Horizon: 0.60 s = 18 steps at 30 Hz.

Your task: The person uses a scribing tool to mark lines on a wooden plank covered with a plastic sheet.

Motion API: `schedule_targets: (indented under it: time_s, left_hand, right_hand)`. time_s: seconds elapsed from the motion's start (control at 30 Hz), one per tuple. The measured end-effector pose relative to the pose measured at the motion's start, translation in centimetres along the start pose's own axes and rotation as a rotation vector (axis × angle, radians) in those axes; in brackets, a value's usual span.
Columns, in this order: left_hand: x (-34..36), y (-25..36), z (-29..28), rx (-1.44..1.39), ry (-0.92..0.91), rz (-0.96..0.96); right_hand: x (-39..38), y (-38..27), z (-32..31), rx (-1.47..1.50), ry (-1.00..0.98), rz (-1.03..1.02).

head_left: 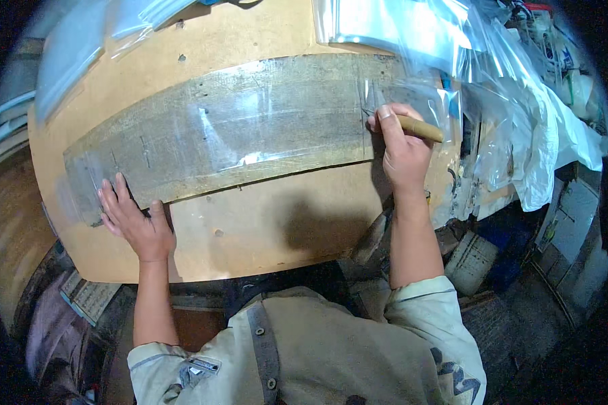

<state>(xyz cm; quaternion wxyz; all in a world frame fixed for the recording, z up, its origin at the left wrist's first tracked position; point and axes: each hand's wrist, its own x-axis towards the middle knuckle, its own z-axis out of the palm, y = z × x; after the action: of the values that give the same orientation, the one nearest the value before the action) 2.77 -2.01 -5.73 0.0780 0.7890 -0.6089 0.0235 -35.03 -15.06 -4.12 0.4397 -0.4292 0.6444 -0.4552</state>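
A long dark grey-brown board (297, 138) lies across the wooden table, with a sheet of clear plastic film (233, 158) spread over it. My left hand (135, 219) rests flat with fingers spread on the film near the board's left end. Toward the right end, my right hand (405, 145) is closed round a wooden-handled tool (422, 129). Its rounded tan handle sticks out to the right. A thin tip points left toward the film beside thin upright lines on the board; whether it touches cannot be made out.
Loose clear plastic film (500, 128) heaps over the table's right side. Stacks of clear plastic sheets stand at the back (398, 27) and at the far left (71, 57). The light wooden table (263, 229) has a curved-looking near edge in front of my body. A dirty pale container (471, 262) stands below right.
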Motion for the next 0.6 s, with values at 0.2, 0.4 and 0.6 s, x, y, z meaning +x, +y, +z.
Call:
schedule_targets:
  time_s: [0.2, 0.4, 0.6]
  left_hand:
    - [0.0, -0.1, -0.1, 0.004, -0.017, 0.015]
    - [-0.1, -1.2, -0.4, 0.001, -0.034, -0.013]
    - [-0.4, -5.5, -1.9, 0.16, -0.052, -0.123]
  right_hand:
    - [0.4, -0.7, 0.6, -0.115, -0.015, -0.03]
    - [0.9, -0.1, -1.1, 0.113, 0.051, -0.031]
    - [0.4, 0.2, -0.4, 0.116, 0.014, -0.071]
